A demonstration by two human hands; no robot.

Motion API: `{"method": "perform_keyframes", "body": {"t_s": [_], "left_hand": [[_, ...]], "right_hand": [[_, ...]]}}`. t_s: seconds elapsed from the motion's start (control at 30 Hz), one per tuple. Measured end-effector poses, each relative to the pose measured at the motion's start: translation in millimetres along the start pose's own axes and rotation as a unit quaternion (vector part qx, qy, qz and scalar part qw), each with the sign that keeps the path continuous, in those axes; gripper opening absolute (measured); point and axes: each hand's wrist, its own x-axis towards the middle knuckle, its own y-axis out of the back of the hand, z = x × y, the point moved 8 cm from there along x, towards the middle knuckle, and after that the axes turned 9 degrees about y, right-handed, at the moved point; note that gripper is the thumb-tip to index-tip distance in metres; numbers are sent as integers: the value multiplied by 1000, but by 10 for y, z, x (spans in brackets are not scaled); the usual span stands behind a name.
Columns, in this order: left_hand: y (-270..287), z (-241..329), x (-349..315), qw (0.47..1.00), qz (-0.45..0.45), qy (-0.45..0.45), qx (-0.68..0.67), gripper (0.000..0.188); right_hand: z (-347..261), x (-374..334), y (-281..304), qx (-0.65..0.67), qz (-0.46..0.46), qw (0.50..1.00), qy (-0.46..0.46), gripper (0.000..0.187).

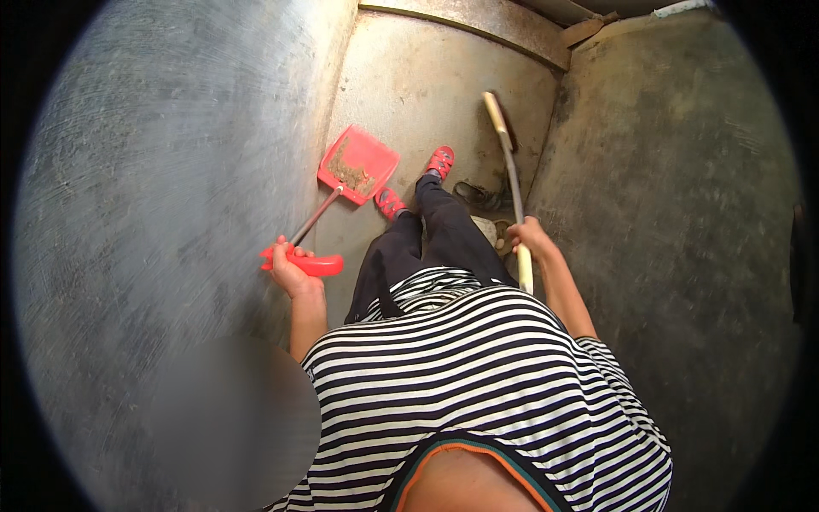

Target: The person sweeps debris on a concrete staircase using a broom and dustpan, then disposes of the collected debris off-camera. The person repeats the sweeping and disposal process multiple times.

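Observation:
My left hand is closed round the red grip of a long-handled dustpan. The dustpan's red scoop rests on the floor by the left wall, with brown dirt and small debris lying in it. In my right hand is the long handle of a broom, gripped near its pale yellow upper end. The broom slants away from me, and its pale yellow head is at the floor's far right, apart from the dustpan. Its bristles are dark and hard to make out.
My feet in red sandals stand between dustpan and broom. Dark shoes lie by the right wall, with a pale object partly hidden beside my leg. Grey walls flank the narrow concrete floor; a raised ledge crosses its far end.

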Motion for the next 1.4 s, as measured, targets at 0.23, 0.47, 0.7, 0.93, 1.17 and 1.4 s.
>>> {"method": "perform_keyframes", "body": {"t_s": [0.23,0.47,0.7,0.93,1.17,1.4], "left_hand": [[-1,44,-1,1000,1,-1,-22,25],[19,121,-25,1000,-1,-3,-25,21],[183,29,-165,999,-24,23,-6,18],[100,25,-128,998,-52,6,24,19],[-215,154,-75,999,-45,4,31,15],[-410,141,-67,999,-46,19,10,13]], "right_hand": [[-318,-529,-688,-36,-224,974,-10,24],[-373,-1083,-629,-17,-290,955,56,21],[-165,-1146,-205,-77,-130,986,73,26],[-33,-633,-544,156,-153,975,-25,16],[-412,-753,-965,188,-327,922,-86,29],[-897,-700,-339,112,-317,942,-2,20]]}}
